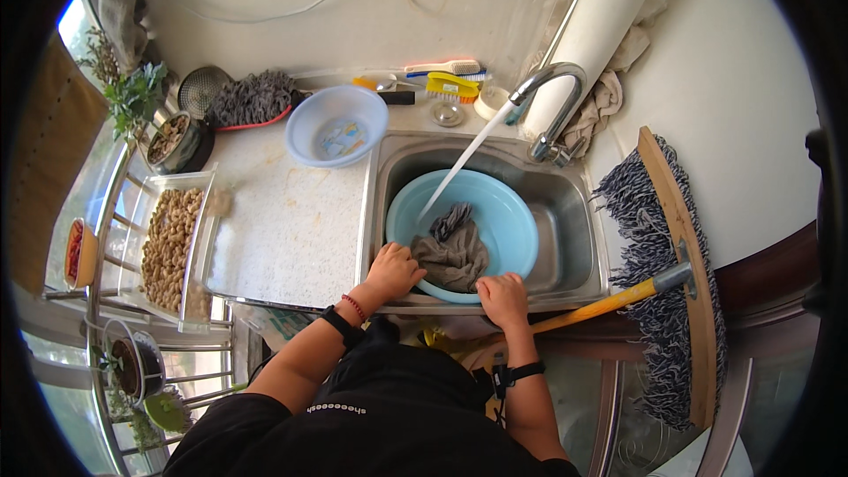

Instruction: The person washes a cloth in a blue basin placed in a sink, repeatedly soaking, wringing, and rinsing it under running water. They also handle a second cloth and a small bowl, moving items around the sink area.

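A light-blue plastic basin (pixel 513 225) sits inside the stainless steel sink (pixel 562 242). Water pours into it in a slanting stream (pixel 457 165) from the curved chrome tap (pixel 560 71). In the basin a brown wet cloth (pixel 457 262) lies bunched towards the near side, and a dark grey cloth (pixel 452 221) rests against its far edge. My left hand (pixel 395 271) grips the basin's near left rim, close to the brown cloth. On the near right rim, my right hand (pixel 503 301) is curled over the edge. Parts of both hands' fingers are hidden.
A pale blue bowl (pixel 338 126) stands on the white counter (pixel 291 225) left of the sink. Brushes (pixel 453 87) lie behind. Peanuts (pixel 171 248) fill a clear container at left. At right leans a wide mop (pixel 676 225), its yellow handle (pixel 596 305) crossing by the sink's front corner.
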Motion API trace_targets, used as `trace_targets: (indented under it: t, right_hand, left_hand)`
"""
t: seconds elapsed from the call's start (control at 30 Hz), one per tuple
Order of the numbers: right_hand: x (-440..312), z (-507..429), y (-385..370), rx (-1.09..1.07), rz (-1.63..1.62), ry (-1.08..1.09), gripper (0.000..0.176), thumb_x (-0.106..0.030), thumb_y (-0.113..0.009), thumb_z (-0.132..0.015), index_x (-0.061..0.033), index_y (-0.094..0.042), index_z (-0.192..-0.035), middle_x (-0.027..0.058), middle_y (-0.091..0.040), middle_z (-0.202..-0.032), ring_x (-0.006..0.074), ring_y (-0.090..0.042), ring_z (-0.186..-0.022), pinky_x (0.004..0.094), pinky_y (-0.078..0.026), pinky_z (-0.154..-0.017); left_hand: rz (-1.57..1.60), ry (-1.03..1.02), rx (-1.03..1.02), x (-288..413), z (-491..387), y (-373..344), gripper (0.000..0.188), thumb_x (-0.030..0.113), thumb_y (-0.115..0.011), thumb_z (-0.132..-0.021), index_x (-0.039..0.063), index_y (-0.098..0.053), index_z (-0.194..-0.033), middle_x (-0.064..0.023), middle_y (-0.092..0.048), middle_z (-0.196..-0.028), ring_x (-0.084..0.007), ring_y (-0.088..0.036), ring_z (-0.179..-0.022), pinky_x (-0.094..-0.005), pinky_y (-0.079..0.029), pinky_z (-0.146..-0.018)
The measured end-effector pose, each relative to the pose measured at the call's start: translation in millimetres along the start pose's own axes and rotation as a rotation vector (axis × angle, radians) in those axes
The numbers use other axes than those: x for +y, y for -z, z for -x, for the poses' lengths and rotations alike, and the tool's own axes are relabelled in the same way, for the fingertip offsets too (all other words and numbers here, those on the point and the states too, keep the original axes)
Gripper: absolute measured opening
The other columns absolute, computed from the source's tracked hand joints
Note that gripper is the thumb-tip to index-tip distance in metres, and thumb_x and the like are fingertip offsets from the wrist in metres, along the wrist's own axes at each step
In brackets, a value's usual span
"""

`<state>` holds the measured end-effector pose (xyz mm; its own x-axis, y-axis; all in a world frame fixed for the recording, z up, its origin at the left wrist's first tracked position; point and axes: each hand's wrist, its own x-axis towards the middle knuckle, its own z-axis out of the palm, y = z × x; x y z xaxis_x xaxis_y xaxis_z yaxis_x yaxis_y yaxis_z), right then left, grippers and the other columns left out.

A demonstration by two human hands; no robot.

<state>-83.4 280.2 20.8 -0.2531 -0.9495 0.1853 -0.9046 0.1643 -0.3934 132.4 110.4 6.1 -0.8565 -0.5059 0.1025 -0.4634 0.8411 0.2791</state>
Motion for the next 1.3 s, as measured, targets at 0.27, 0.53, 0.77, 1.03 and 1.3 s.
trace_targets:
  t: [0.27,0.53,0.77,1.03,1.3]
  right_hand:
    - [-0.7,0.4,-0.6,0.02,-0.011,0.005,0.022,-0.022,-0.056,-0.089,-0.0081,-0.068,-0.077,0.0093,-0.068,-0.076,0.0298,-0.061,-0.078,0.0416,-0.041,-0.089]
    - [0.9,0.1,-2.4,0.043,0.0,0.033,0.02,-0.02,-0.058,-0.088,-0.0081,-0.067,-0.076,0.0095,-0.067,-0.074,0.0304,-0.061,-0.076,0.042,-0.043,-0.086]
    - [1.0,-0.6,-3.4,0.064,-0.004,0.034,0.019,-0.02,-0.058,-0.088,-0.0081,-0.067,-0.076,0.009,-0.067,-0.073,0.0298,-0.061,-0.075,0.042,-0.043,-0.085]
    - [-0.4,-0.8,-0.8,0.065,0.004,0.04,0.02,-0.02,-0.058,-0.088,-0.0074,-0.066,-0.075,0.0095,-0.067,-0.073,0.0303,-0.061,-0.075,0.0419,-0.044,-0.084]
    - [0.0,-0.7,-1.6,0.068,-0.018,0.028,0.02,-0.019,-0.058,-0.088,-0.0069,-0.066,-0.073,0.01,-0.067,-0.072,0.0305,-0.061,-0.074,0.0424,-0.044,-0.084]
  left_hand:
    - [-0.015,-0.043,0.042,-1.2,1.4,-3.1,0.034,0.036,-0.057,-0.091,0.008,-0.071,-0.079,-0.0105,-0.06,-0.087,-0.03,-0.053,-0.095,-0.041,-0.039,-0.092]
    - [-0.007,-0.024,0.011,0.2,2.6,-0.1,0.034,0.036,-0.055,-0.093,0.008,-0.071,-0.083,-0.0106,-0.06,-0.091,-0.0296,-0.05,-0.1,-0.0412,-0.037,-0.096]
    - [0.008,-0.013,0.011,0.1,3.0,-1.8,0.036,0.038,-0.054,-0.093,0.008,-0.072,-0.082,-0.0107,-0.061,-0.092,-0.0291,-0.052,-0.103,-0.0424,-0.034,-0.103]
    - [-0.021,-0.001,-0.013,1.2,2.7,-5.8,0.037,0.038,-0.053,-0.094,0.007,-0.071,-0.085,-0.0112,-0.061,-0.095,-0.03,-0.052,-0.105,-0.0447,-0.032,-0.106]
    - [-0.034,0.002,-0.032,2.4,2.2,-3.7,0.037,0.038,-0.052,-0.095,0.007,-0.071,-0.086,-0.0117,-0.061,-0.096,-0.0305,-0.052,-0.107,-0.0452,-0.031,-0.106]
